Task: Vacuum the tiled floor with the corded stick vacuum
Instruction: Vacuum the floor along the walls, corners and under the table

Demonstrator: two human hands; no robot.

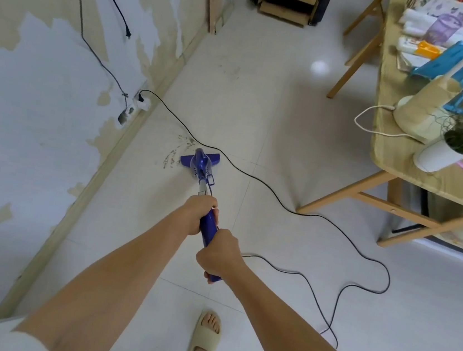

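Note:
A blue stick vacuum point(202, 169) stands tilted on the white tiled floor point(277, 99), its flat head close to the left wall. A patch of dark debris point(179, 148) lies just left of and beyond the head. My left hand point(197, 215) grips the upper shaft. My right hand point(219, 254) grips the blue handle lower down, nearer to me. The black cord point(279, 201) runs from a wall socket point(143, 101) across the floor and loops on the right.
A peeling wall with a baseboard runs along the left. A wooden table point(395, 163) with a lamp, potted plant and clutter stands at right, its legs on the floor. Cardboard boxes point(288, 0) sit at the far end. My sandalled foot point(204, 341) is at the bottom.

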